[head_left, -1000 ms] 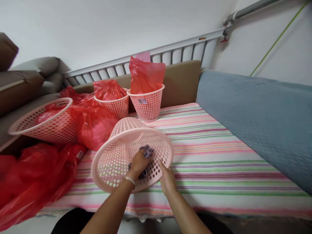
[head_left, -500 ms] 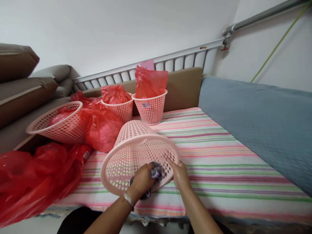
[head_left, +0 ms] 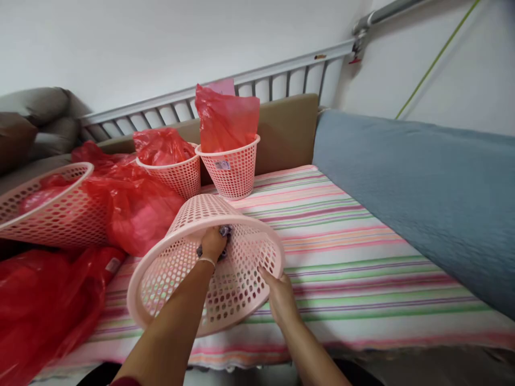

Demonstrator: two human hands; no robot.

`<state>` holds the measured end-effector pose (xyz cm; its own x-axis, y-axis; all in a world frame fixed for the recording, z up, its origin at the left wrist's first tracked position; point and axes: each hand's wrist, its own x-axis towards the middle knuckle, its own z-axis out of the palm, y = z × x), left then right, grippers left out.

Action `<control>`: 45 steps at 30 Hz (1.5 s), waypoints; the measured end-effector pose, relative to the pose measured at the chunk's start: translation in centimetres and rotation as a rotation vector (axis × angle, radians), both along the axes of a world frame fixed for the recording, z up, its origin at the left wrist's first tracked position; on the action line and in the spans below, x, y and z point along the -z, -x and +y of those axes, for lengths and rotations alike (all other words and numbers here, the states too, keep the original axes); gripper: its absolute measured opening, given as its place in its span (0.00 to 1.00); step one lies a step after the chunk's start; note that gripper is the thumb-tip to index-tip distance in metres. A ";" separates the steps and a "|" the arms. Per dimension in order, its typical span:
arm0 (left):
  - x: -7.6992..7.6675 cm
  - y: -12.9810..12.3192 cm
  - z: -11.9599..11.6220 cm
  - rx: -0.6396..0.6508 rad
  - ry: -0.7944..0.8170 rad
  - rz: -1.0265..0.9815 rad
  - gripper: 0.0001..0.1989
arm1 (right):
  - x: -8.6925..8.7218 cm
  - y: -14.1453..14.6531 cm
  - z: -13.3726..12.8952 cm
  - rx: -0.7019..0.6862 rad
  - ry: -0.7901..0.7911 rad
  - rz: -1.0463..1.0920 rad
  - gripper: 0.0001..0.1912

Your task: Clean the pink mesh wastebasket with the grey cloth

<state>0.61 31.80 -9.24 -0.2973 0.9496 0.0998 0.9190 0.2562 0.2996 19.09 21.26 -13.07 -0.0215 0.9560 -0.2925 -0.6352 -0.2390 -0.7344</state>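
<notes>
Four pink baskets lie before you. Leftmost, the tilted basket (head_left: pixel 76 222) holds a red bag (head_left: pixel 46 193); loose bags (head_left: pixel 137 214) touch its right side. Next, the middle basket (head_left: pixel 181 179) stands upright, stuffed with red plastic. Nearest you, the near basket (head_left: pixel 205 208) lies on its side on the striped sheet (head_left: pixel 346 268), mouth toward you. Inside it, your left hand (head_left: pixel 213 244) clutches a rag (head_left: pixel 226 232). Behind stands the labelled basket (head_left: pixel 237 174). Your right hand (head_left: pixel 279 292) grips the near basket's right edge, thumb inside.
</notes>
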 end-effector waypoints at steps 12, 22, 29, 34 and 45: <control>-0.9 -5.5 -11.4 0.271 0.065 -0.219 0.11 | 0.9 0.7 -0.1 0.142 0.005 -0.026 0.23; -1.2 -5.1 -15.1 0.271 0.040 -0.155 0.10 | 1.0 1.4 -1.7 0.008 -0.032 0.007 0.24; -1.0 -1.4 -5.8 -0.004 0.031 -0.008 0.12 | 0.5 1.3 -1.8 -0.029 0.006 0.062 0.24; -0.8 1.2 -2.1 -0.112 0.033 0.011 0.15 | 1.4 1.6 -1.5 -0.031 -0.011 0.024 0.24; -0.6 -1.7 -7.6 0.054 0.106 -0.298 0.11 | 1.1 2.2 -1.5 0.055 0.067 0.021 0.25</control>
